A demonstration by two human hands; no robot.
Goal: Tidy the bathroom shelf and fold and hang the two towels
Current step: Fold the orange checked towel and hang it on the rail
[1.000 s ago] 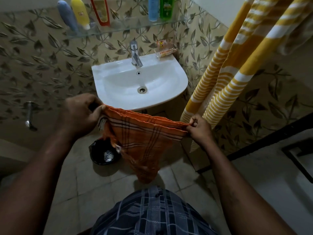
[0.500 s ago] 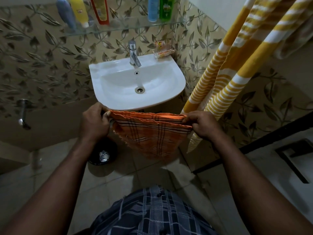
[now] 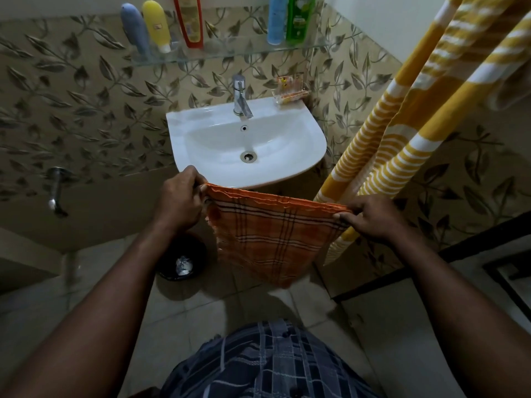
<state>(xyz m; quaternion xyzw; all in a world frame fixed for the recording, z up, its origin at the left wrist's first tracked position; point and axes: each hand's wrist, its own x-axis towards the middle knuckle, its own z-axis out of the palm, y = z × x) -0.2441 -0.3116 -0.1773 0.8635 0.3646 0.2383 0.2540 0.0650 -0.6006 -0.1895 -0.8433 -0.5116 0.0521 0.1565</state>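
Orange checked towel stretched between both hands, in front of white sink, hanging clear of floor. Left hand: grip pinching towel's left top corner. Right hand: grip pinching right top corner. Yellow striped towel hangs at right. Five bottles on glass shelf.

Centre: an orange towel checked with dark and pale lines. Two o'clock: a yellow towel striped white. Twelve o'clock: a white sink on a beige wall patterned with grey-brown leaves. Above it stand a grey-blue bottle, yellow bottle, red bottle, light blue bottle and green bottle. Six o'clock: navy checked cloth.
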